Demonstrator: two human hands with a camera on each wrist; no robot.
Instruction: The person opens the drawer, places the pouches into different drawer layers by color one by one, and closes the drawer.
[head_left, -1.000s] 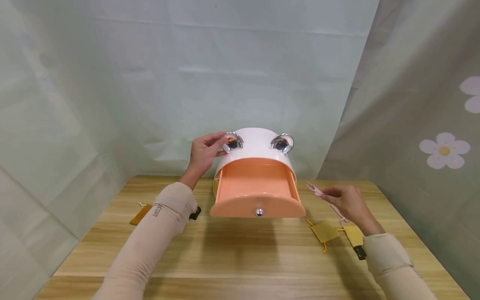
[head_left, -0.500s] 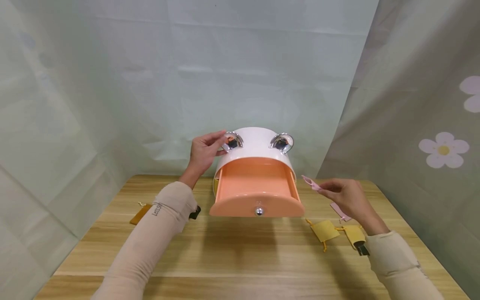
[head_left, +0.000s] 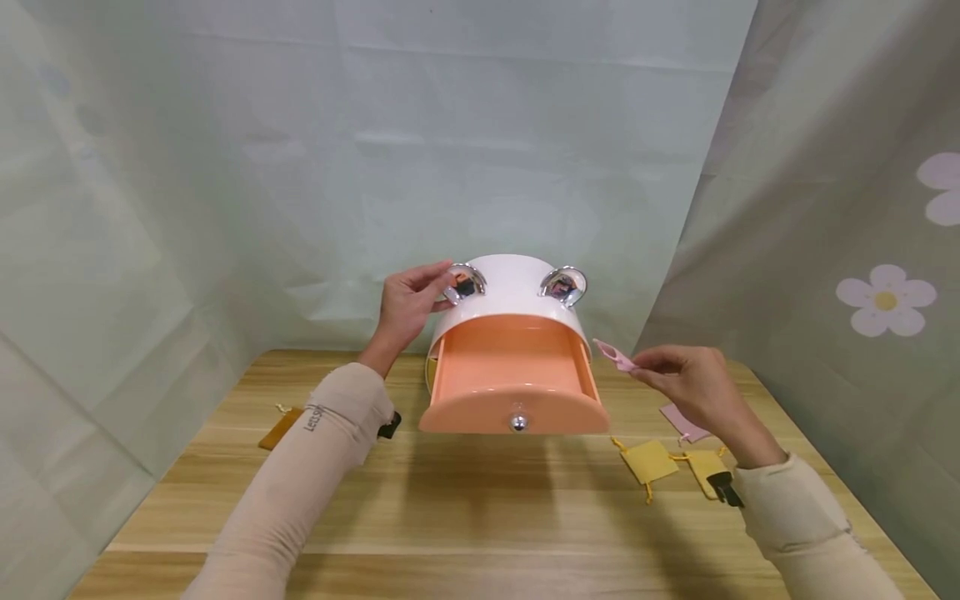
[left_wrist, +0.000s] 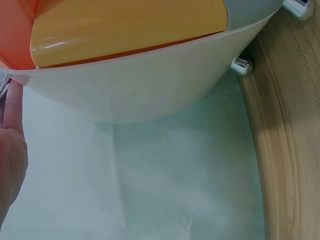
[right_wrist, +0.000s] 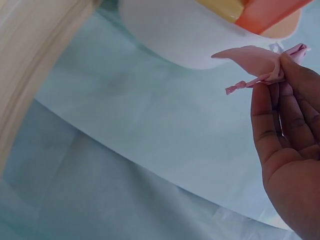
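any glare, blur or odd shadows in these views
Head view: sharp and evenly lit, bright glare on the chrome ears and the drawer knob, and a soft shadow on the table under the open drawer. Left wrist view: the box looms close and bowed. Right wrist view: the pink pouch is crisp, the right hand dark against the pale backdrop.

Two small yellow fabric pouches (head_left: 648,461) (head_left: 705,468) and a pink one (head_left: 682,421) lie on the light wooden table (head_left: 480,517), a brownish-yellow pouch (head_left: 281,428) far left, pale green cloth backdrop (head_left: 300,150) behind.
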